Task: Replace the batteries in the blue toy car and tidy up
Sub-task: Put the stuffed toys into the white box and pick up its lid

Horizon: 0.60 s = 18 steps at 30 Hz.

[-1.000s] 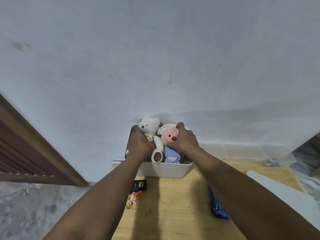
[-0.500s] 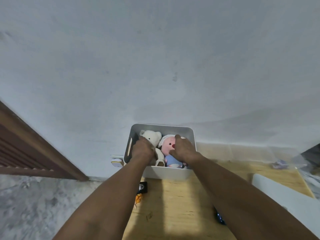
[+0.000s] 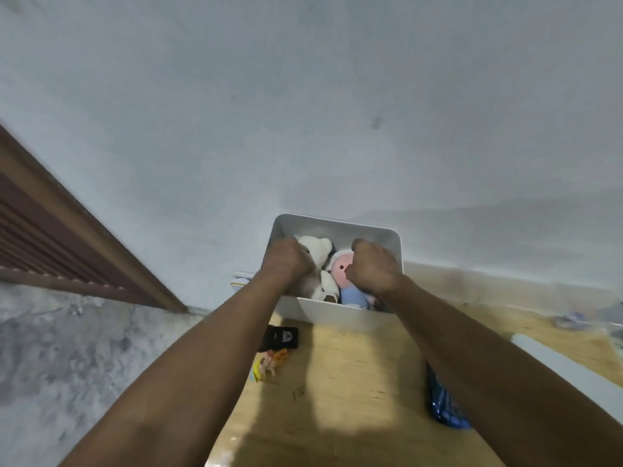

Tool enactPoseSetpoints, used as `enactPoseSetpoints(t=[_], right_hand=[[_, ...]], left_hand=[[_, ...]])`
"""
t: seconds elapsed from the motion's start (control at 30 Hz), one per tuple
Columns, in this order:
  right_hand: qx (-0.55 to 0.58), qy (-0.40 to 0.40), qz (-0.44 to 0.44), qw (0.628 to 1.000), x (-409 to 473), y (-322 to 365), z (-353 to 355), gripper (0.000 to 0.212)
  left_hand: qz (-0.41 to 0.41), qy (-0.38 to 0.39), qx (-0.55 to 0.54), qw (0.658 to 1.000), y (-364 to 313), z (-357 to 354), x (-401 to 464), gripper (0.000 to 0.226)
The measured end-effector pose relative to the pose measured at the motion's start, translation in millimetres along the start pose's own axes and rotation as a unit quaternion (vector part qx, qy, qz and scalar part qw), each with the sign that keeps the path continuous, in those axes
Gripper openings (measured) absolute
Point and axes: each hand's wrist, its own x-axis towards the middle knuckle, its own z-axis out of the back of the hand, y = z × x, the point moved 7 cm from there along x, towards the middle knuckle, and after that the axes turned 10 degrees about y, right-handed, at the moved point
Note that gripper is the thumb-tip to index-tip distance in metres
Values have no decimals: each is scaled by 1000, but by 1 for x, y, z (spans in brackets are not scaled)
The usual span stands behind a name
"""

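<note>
A white plastic bin (image 3: 340, 315) sits at the far edge of the wooden tabletop (image 3: 354, 382), against the wall, just above the centre of the frame. It holds two soft toys side by side: a white teddy bear (image 3: 315, 254) on the left and a pink-faced doll in a blue outfit (image 3: 347, 284) on the right.

The left hand (image 3: 283, 261) is inside the bin with its fingers curled round the white teddy bear. The right hand (image 3: 372, 264) is curled over the pink-faced doll, its thumb beside the doll's face; both hands grip the toys.

A blue object (image 3: 441, 406), possibly the toy car, lies on the tabletop at the lower right of the frame, partly hidden under the right forearm; its form cannot be made out. It is well apart from both hands.

A black card-like item (image 3: 281, 338) and a small orange-and-yellow figure (image 3: 269, 364) lie on the tabletop below the bin, beside the left forearm.
</note>
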Motion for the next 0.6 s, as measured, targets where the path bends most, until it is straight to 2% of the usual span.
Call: enactPoseSetpoints(t=[0.03, 0.13, 0.27, 0.37, 0.43, 0.53, 0.6], right_hand=[[11, -14, 12, 1000, -3, 5, 6, 32], [93, -48, 57, 993, -17, 26, 22, 23], [187, -35, 101, 976, -34, 52, 23, 8], [239, 14, 119, 964, -48, 65, 11, 13], [244, 76, 128, 958, -60, 74, -2, 11], [196, 172, 140, 955, -77, 81, -33, 6], [161, 198, 139, 957, -81, 78, -57, 6]], left_hand=[[-4, -22, -30, 999, 3, 10, -2, 25], [-25, -97, -106, 989, 18, 39, -15, 32], [-34, -203, -156, 966, 41, 68, -48, 13], [-22, -255, -172, 951, 64, 67, -71, 11], [-2, -269, -183, 946, 84, 57, -84, 13], [44, -258, -185, 947, 117, 32, -98, 13], [80, -227, -183, 953, 136, 6, -106, 10]])
